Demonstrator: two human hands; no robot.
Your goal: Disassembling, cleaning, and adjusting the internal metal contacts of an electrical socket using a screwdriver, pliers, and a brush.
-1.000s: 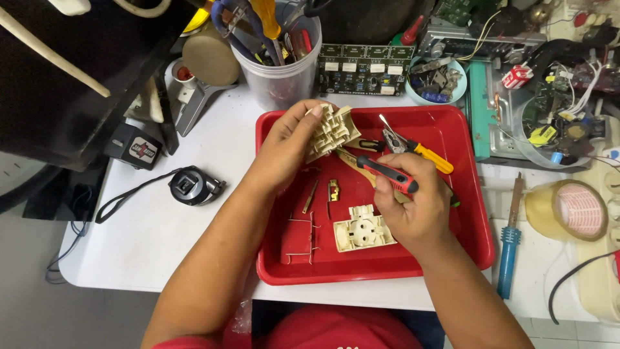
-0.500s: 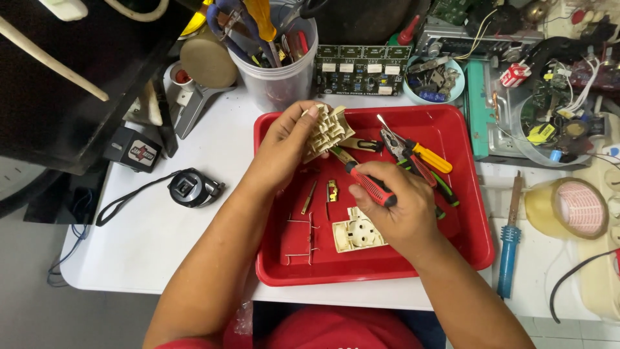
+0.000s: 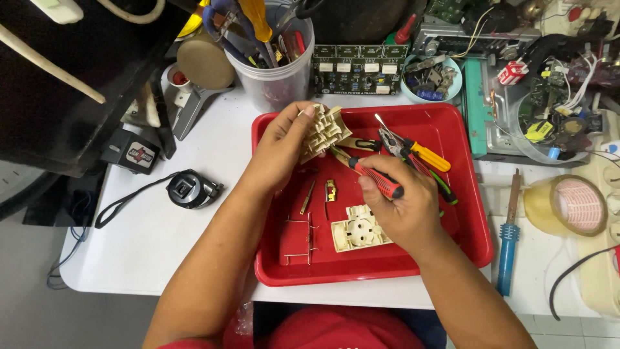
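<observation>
Left hand (image 3: 281,152) closes its fingers around a cream-coloured plastic socket housing with ribbed inner walls (image 3: 324,129), holding it tilted above the far left part of a shallow red plastic tray (image 3: 475,258). Opposite it, the right hand (image 3: 403,210) is wrapped tight around the red-and-black handle of a slim screwdriver (image 3: 374,179), whose tip points up and left into the underside of the housing; whether the tip sits in a screw head cannot be made out. Judging by what lies in the tray, the taking-apart looks well along: a cream socket faceplate with round pin holes (image 3: 358,229) lies loose just beside the right hand, a small brass contact piece (image 3: 330,190) and a thin brass strip (image 3: 307,197) lie apart from any housing, and several bare wire prongs (image 3: 298,239) rest on the tray floor nearer the person. What seems left is whatever the housing in the left hand yet carries inside. A pair of yellow-handled pliers (image 3: 413,150) lies in the tray beyond the right hand, untouched. Outside the tray, on the white table (image 3: 142,252), stand a clear plastic tub full of tools (image 3: 278,77), a black tape measure with a strap (image 3: 188,189), and a blue-handled soldering iron (image 3: 509,239).
</observation>
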